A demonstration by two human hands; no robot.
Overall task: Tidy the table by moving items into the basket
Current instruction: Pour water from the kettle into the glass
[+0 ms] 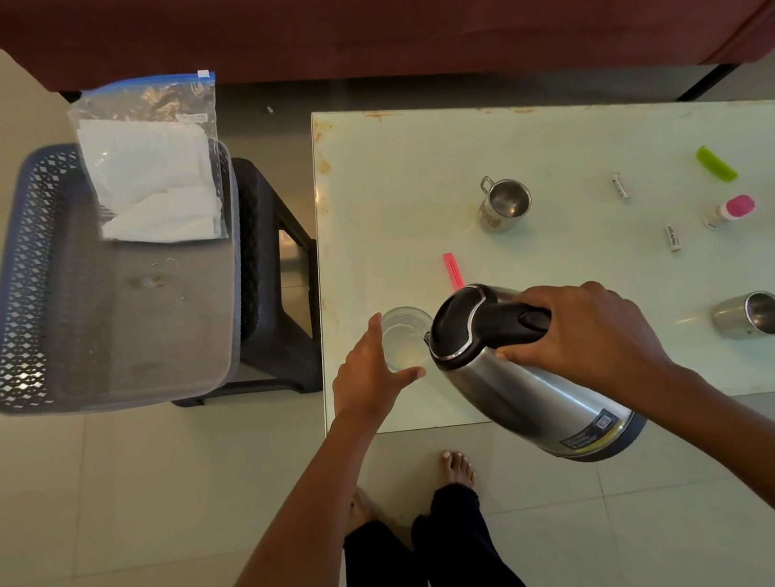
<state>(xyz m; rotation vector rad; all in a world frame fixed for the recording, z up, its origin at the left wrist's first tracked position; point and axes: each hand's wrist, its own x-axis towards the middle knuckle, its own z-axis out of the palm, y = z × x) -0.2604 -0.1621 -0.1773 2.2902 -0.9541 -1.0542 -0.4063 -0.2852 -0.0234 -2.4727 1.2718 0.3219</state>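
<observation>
My right hand (587, 333) grips the black handle of a steel electric kettle (524, 383), which is tilted with its spout toward a clear glass (404, 336) at the table's near left corner. My left hand (368, 376) curls around that glass from the left. The grey plastic basket (25, 307) rests on a dark stool (278, 279) to the left of the table. A zip bag with white paper (153, 167) leans against the basket's far wall.
On the pale glass table (406, 164) lie two steel mugs (505, 202) (750, 314), a pink clip (453, 269), a green clip (715, 164), a pink-capped bottle (732, 210) and small sachets (673, 238). A maroon sofa (382, 2) stands behind. My feet are on the tiled floor.
</observation>
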